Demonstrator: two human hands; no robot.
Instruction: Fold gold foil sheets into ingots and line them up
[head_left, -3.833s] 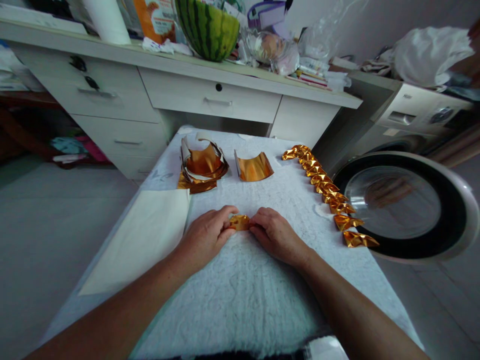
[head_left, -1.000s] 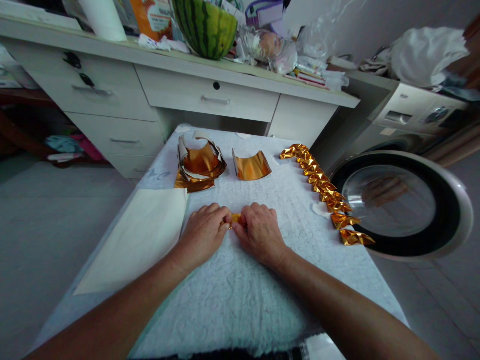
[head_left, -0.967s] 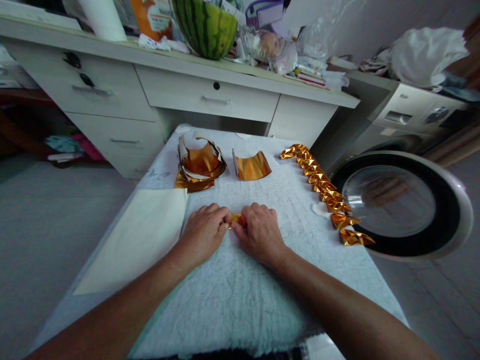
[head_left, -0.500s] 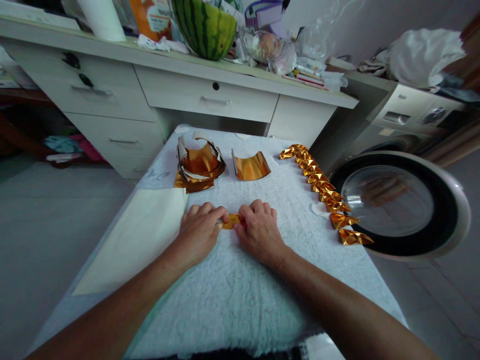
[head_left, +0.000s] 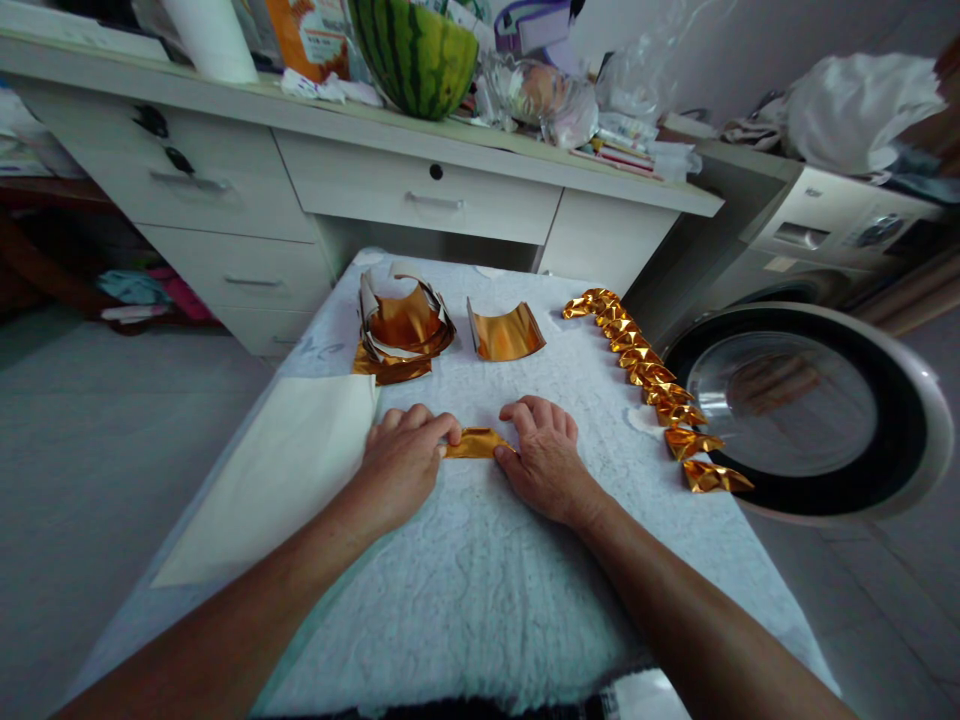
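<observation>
A folded strip of gold foil paper (head_left: 477, 443) lies flat across the cloth-covered table (head_left: 480, 580) between my hands. My left hand (head_left: 405, 450) pinches its left end, thumb below and forefinger on top. At the right end, my right hand (head_left: 544, 455) has its thumb pressed on the tip of the strip, with the fingers curled and the forefinger a little away from the thumb. Beyond my hands stand a curved gold foil sheet (head_left: 508, 333) and a thicker roll of such sheets (head_left: 405, 325). Folded gold foil pieces (head_left: 651, 380) form a row along the right side.
A pale sheet (head_left: 277, 470) lies beside my left arm. Behind the table is a drawer counter (head_left: 420, 200) bearing a cut watermelon (head_left: 416, 55), a white roll (head_left: 210, 40) and plastic bags. The washing machine's open round door (head_left: 810, 410) stands close to the table's right edge.
My right hand has shifted right, from near the strip's middle to its right end, and its forefinger has lifted away. More of the gold strip shows. My left hand keeps its pinch.
</observation>
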